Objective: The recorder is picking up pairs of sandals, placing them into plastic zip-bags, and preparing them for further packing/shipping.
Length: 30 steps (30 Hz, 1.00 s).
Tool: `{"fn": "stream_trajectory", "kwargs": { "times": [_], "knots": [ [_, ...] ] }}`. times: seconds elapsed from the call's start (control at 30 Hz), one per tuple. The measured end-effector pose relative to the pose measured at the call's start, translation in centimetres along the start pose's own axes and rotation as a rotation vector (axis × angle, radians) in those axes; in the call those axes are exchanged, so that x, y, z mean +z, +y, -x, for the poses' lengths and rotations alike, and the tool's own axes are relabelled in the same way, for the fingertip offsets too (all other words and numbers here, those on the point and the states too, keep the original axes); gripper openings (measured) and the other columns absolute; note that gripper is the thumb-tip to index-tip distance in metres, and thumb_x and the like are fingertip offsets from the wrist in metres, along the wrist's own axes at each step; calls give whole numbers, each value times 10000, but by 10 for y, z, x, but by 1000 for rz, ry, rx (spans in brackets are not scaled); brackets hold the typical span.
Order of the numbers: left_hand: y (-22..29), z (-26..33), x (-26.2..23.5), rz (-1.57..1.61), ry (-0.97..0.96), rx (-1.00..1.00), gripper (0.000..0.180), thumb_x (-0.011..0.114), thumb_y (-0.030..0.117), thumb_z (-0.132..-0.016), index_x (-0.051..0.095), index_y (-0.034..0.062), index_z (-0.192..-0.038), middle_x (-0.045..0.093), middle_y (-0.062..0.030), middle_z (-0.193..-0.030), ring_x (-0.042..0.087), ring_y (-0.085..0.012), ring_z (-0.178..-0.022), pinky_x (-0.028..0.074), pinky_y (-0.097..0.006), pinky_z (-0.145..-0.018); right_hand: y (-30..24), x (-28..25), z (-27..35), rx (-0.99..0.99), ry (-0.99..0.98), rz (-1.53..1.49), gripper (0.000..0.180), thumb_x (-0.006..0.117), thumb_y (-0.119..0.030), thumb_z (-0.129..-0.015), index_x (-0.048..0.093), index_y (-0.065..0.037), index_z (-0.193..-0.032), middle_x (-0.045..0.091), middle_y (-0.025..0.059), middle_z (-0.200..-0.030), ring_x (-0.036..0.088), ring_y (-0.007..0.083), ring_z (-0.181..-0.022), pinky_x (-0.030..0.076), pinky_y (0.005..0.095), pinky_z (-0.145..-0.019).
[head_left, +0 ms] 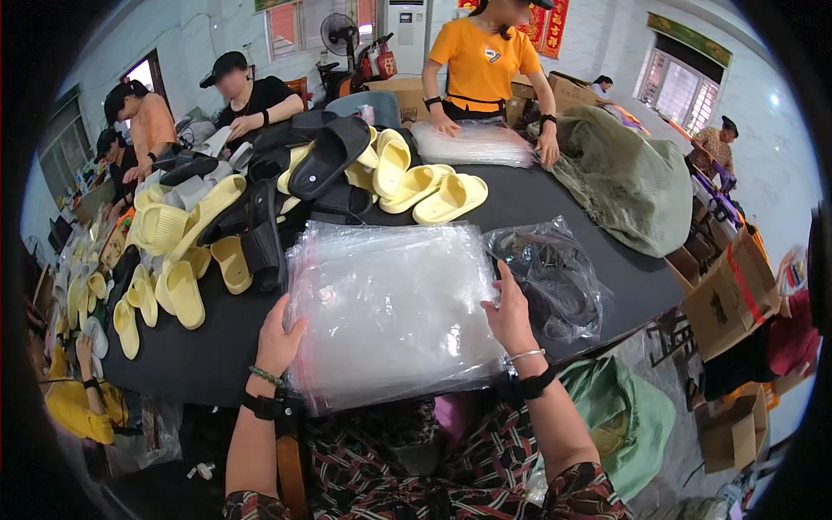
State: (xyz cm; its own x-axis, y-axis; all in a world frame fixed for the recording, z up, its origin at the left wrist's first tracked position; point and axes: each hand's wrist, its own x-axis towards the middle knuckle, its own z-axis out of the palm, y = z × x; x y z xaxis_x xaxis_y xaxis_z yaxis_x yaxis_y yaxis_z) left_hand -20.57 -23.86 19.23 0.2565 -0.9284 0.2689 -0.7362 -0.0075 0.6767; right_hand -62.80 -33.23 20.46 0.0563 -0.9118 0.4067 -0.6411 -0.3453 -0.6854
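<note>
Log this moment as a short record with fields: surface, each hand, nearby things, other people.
surface: black table
left hand: grips left edge of stack of clear plastic bags
right hand: grips the stack's right edge
nearby: bagged dark slippers; yellow slippers; black slippers; green sack
others: person in orange shirt handling another bag stack

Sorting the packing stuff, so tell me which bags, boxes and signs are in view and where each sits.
Stack of clear plastic bags: table's near edge, between both hands.
Bagged dark slippers: right of the stack, crinkled clear wrap.
Cardboard box: right of the table, brown, open.
Red banners: back wall.
</note>
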Motion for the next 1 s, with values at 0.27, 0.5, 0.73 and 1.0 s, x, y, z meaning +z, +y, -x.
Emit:
{"fn": "stream_trajectory", "kwargs": {
  "times": [0.27,0.5,0.73,1.0],
  "knots": [
    [109,35,-2,-425,59,276,557,662,284,-898,513,73,-1391,387,-178,-1522,216,-410,-1468,118,-618,-1164,34,14,6,36,87,70,708,697,60,-753,437,-44,-1404,585,218,-1176,613,373,-1031,541,393,-836],
    [111,50,78,-373,-215,413,515,630,351,-913,559,109,-1362,409,-179,-1508,251,-432,-1444,93,-681,-1136,19,0,6,-92,-36,200,673,770,-71,-745,467,-9,-1343,576,233,-1184,590,398,-1078,497,430,-908],
    [103,51,103,-403,-282,408,525,604,407,-913,561,146,-1367,411,-184,-1511,308,-456,-1407,129,-686,-1129,-28,-160,15,34,117,787,1221,939,-248,-524,275,-235,-1549,234,183,-1590,134,505,-1459,271,644,-1090],
    [93,52,108,-487,-342,381,599,556,444,-927,490,144,-1441,369,-168,-1548,264,-444,-1439,105,-671,-1140,93,-184,15,61,-57,464,212,654,-212,-893,659,-24,-990,693,190,-754,707,369,-771,573,442,-719]
  ]
}}
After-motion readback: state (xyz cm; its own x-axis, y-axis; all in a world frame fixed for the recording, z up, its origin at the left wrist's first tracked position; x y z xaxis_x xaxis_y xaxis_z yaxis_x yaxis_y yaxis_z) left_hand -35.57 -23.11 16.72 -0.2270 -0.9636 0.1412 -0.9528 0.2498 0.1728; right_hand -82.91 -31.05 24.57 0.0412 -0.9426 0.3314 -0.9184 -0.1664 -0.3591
